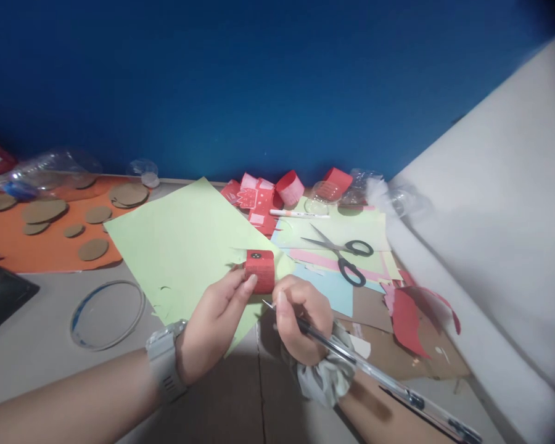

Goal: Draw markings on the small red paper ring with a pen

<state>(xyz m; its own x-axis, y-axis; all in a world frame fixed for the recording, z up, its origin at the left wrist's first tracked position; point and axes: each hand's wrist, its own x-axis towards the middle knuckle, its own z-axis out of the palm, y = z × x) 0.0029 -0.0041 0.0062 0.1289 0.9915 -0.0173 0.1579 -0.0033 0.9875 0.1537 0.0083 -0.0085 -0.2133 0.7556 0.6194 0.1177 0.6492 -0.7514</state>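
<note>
My left hand (pixel 222 314) pinches a small red paper roll (pixel 259 274) with a dark round mark near its top, thumb on the front. Close on the right, my right hand (pixel 303 317) grips a clear-barrelled ballpoint pen (pixel 365 364). The pen's tip points up and left, just below the roll; I cannot tell whether it touches. Behind the roll lies a large light green paper sheet (pixel 180 240) on the table.
Black-handled scissors (pixel 340 250) lie on coloured sheets to the right, near a white marker (pixel 300 214). Red paper pieces (pixel 261 200) stand behind. On the left are cardboard discs (pixel 44 211), an orange sheet (pixel 9 246) and a tape ring (pixel 107 346). A blue wall (pixel 277 86) bounds the back.
</note>
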